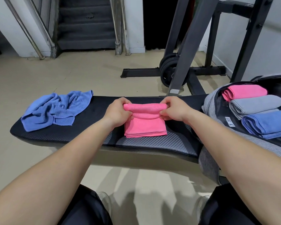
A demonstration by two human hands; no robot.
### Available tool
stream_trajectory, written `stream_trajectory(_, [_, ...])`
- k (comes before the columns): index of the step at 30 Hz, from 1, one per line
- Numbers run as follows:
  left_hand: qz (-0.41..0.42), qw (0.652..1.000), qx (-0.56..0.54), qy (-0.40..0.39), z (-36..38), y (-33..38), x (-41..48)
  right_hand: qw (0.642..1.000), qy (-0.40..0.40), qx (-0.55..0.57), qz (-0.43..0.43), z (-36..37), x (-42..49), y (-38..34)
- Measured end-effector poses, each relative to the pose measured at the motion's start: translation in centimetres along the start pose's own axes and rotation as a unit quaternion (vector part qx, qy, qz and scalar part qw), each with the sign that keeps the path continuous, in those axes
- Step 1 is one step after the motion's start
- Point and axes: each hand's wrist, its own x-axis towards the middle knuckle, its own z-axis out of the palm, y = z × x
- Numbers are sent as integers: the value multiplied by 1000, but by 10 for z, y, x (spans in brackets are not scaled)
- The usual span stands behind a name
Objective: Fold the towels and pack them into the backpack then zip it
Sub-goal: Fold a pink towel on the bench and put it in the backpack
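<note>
A pink towel (145, 125) lies partly folded on the middle of the black bench (81, 135). My left hand (118, 111) pinches its far edge on the left and my right hand (173, 109) pinches it on the right, rolling that edge over toward me. A crumpled blue towel (55, 109) sits on the bench's left end. At the right, the grey backpack (212, 101) lies open with three folded towels inside: pink (245, 92), grey (256, 105) and blue (269, 125).
A dark metal rack frame (185, 51) with weight plates (169, 69) stands on the floor behind the bench. Stairs with steel railings (86, 25) rise at the back left. My knees show at the bottom edge.
</note>
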Motion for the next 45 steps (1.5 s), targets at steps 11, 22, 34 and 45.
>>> stream_trajectory(11, [87,982,137,-94,-15,-11,-16,963,-48,-246,-104,-1,-26,5])
stream_trajectory(22, [93,945,313,16,7,-1,-19,906,102,-406,-70,53,-29,-12])
stream_trajectory(34, [54,923,381,-32,46,-26,5,888,127,-422,-131,64,-24,-8])
stream_trajectory(45, [79,938,325,-93,27,-30,-3,896,-29,-420,-141,65,-27,23])
